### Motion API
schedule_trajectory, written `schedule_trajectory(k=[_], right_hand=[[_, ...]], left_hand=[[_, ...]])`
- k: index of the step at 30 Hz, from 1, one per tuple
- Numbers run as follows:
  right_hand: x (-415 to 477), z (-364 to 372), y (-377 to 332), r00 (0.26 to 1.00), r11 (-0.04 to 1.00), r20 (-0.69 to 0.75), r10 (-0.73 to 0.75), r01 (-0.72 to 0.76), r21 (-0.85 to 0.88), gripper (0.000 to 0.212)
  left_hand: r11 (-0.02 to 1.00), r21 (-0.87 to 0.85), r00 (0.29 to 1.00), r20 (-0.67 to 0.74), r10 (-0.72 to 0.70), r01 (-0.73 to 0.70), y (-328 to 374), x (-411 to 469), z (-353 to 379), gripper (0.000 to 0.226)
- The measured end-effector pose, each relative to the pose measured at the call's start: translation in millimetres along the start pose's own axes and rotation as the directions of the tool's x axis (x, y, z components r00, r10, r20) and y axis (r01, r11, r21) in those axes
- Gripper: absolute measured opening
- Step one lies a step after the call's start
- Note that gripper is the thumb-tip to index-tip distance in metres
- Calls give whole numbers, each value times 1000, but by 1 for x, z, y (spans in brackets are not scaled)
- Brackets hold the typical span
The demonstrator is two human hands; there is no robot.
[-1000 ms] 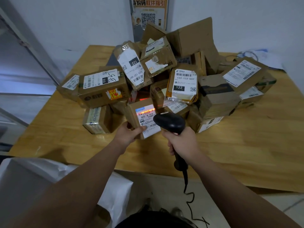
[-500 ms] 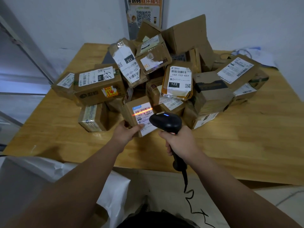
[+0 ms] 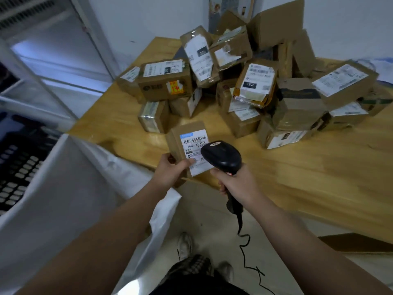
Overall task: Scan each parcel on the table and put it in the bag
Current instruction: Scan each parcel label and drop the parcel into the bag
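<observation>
From the head camera, the left hand (image 3: 170,171) grips a small parcel (image 3: 191,145) by its lower corner, thumb pressed on the white label and fingers curled behind. The parcel is held upright over the near edge of the table (image 3: 319,177). The right hand (image 3: 236,184) is wrapped round the handle of a black scanner (image 3: 221,156), whose head overlaps the label's right side, its cable (image 3: 244,248) trailing to the floor. The remaining pile of parcels (image 3: 255,86) sits further back on the table, and the white bag (image 3: 74,188) stands open at lower left, beside the table's near corner.
</observation>
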State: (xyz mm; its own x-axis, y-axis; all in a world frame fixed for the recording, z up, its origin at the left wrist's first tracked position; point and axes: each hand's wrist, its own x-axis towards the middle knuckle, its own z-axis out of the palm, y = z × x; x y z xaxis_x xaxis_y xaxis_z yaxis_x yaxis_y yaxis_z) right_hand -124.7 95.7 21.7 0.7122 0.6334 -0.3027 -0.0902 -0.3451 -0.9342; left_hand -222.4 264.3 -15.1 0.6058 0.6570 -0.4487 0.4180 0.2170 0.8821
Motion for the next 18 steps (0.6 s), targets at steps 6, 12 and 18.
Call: schedule_trajectory(k=[6, 12, 18], right_hand=[[-5, 52, 18, 991, 993, 113, 77, -66, -96, 16], [-2, 115, 31, 967, 977, 199, 160, -126, -172, 10], [10, 196, 52, 960, 949, 164, 228, -182, -258, 17]], left_hand=[[991, 114, 995, -59, 83, -76, -30, -28, -79, 34], [889, 417, 958, -280, -70, 187, -93, -20, -181, 74], [526, 724, 894, -383, -231, 446, -143, 0, -224, 97]])
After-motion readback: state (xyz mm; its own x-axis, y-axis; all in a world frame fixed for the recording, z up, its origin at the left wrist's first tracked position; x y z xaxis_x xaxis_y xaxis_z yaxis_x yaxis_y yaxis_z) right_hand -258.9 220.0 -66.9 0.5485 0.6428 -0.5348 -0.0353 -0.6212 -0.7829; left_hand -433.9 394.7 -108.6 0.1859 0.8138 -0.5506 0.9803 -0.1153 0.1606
